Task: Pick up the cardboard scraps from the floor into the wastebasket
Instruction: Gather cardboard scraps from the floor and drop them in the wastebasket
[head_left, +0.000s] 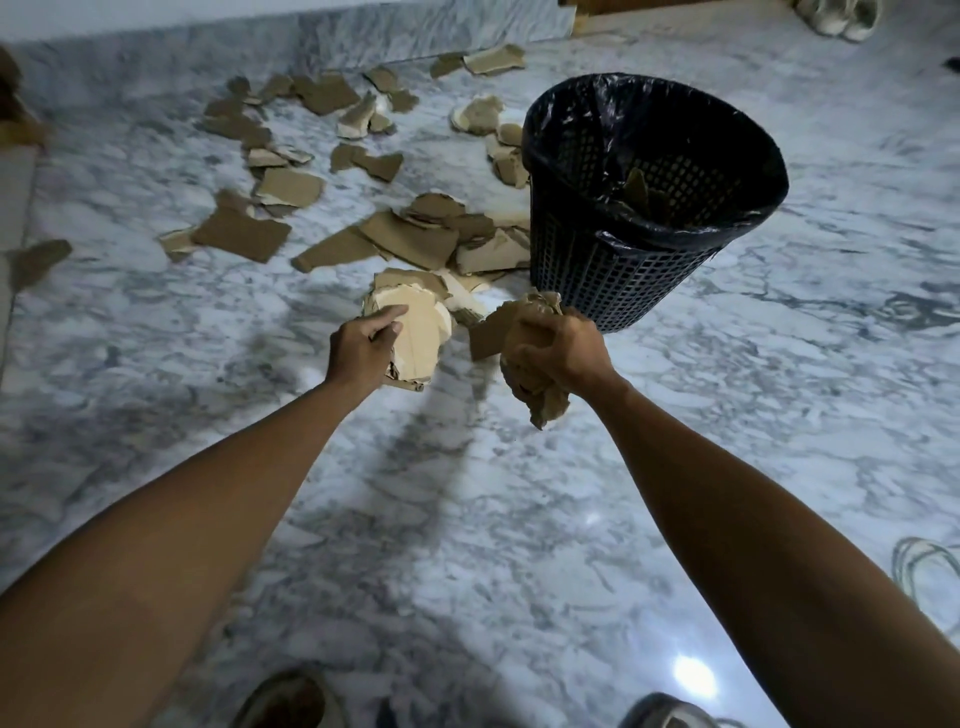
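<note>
Both arms reach forward over a grey-veined marble floor (675, 467). Left hand (363, 348) grips a stack of pale cardboard pieces (421, 332), thumb and index finger pinched over the top sheet, other fingers curled under the stack. Right hand (558, 353) is clamped around a crumpled bundle of brown cardboard scraps (540, 400); scraps stick out above the knuckles and hang below the wrist side. The two hands are near each other but apart, each with its own load, both held just in front of the wastebasket (623, 270). The wastebasket is a dark mesh bin with a black plastic liner (649, 104) folded over the rim, standing on the floor right of centre; a few brown scraps (641, 192) are visible inside it. Loose cardboard scraps (400, 234) lie scattered on the floor left of the basket, a dense overlapping pile touching its left side, and more pieces spread toward the far left of the floor up to the marble skirting. One scrap (36, 260) lies apart near the left edge of the floor. Pale shoes (836, 18) sit at the far right edge of the floor. A coiled cord (919, 566) lies at the right edge. Two shoe tips (285, 701) show at the near edge, blurred.
</note>
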